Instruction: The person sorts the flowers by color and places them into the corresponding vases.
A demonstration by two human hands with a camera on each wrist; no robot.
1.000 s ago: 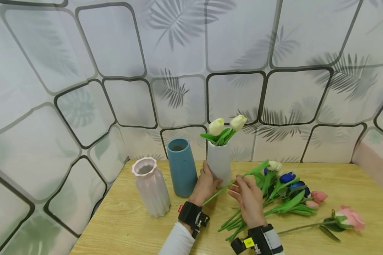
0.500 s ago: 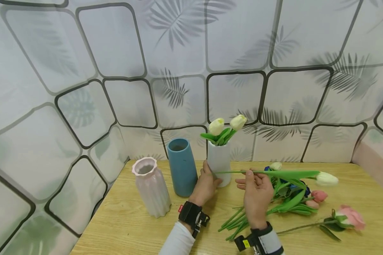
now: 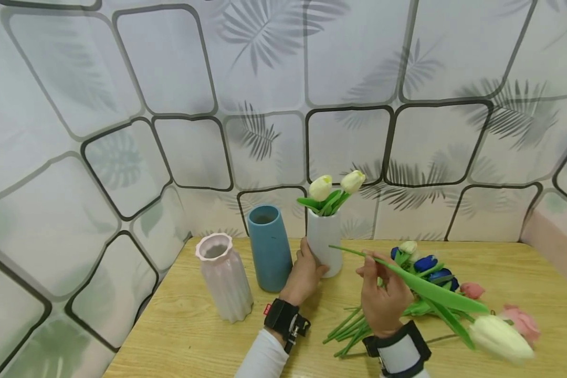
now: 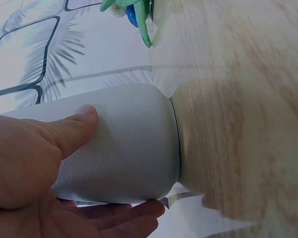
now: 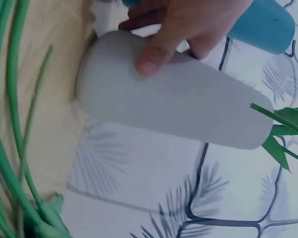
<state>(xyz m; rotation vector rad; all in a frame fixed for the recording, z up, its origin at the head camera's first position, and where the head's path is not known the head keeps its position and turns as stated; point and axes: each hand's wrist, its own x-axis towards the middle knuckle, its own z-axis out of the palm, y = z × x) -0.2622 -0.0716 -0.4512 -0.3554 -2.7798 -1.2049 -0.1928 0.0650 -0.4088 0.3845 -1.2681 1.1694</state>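
Observation:
My left hand (image 3: pixel 303 275) grips the lower part of a white vase (image 3: pixel 325 239) standing upright on the table. In the left wrist view, the thumb lies over the vase's side and the fingers show at its far side. Two white tulips (image 3: pixel 336 190) with green leaves stand in this vase. My right hand (image 3: pixel 386 300) pinches the stem of another white tulip (image 3: pixel 498 336). Its bloom hangs low to the right, and the stem's end points up left, in front of the vase. The right wrist view shows a green stem end (image 5: pixel 273 115) overlapping the vase's rim region.
A blue vase (image 3: pixel 270 252) stands just left of the white one, and a pink fluted vase (image 3: pixel 227 283) farther left. Behind and under my right hand lie blue flowers (image 3: pixel 425 263), a white tulip (image 3: pixel 408 248) and pink flowers (image 3: pixel 472 290). A patterned cloth (image 3: pixel 264 131) backs the table.
The right hand has moved right and turned the tulip; its bloom swung from the upper right to the lower right, its stem end rising toward the vase. The left hand stays on the vase.

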